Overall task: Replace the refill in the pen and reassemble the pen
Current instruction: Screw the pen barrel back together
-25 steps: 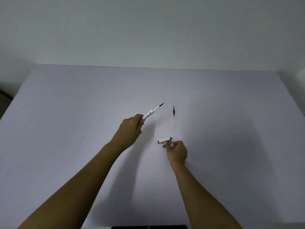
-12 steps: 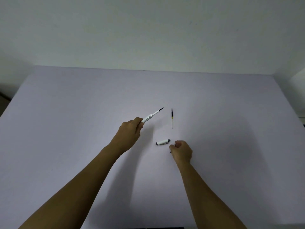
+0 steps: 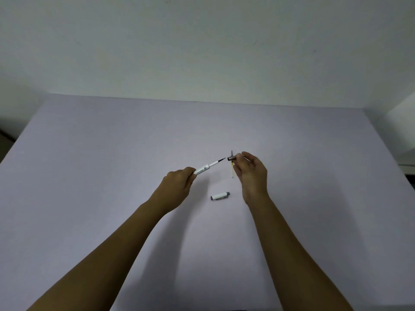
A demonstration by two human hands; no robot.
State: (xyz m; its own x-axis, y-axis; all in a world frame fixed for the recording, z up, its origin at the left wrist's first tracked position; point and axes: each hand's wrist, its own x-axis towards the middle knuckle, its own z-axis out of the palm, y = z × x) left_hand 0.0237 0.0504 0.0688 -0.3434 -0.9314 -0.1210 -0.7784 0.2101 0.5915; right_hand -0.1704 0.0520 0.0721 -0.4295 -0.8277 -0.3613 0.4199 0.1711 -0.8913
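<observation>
My left hand (image 3: 177,187) grips a white pen barrel (image 3: 202,170) whose refill tip (image 3: 221,160) sticks out up and to the right. My right hand (image 3: 252,173) pinches a small dark grip section (image 3: 233,157) between thumb and fingers, its open end facing the refill tip a short gap away. A loose refill (image 3: 232,170) lies on the table behind that hand, partly hidden by it. The white pen cap (image 3: 220,196) with its dark end lies on the table between my two hands, nearer to me.
Everything sits on a pale lilac table (image 3: 112,153) that ends at a white wall. A white object (image 3: 402,131) shows at the right edge.
My right hand picked the dark grip section up from beside the cap and raised it to the refill tip. The left hand kept the barrel in about the same place.
</observation>
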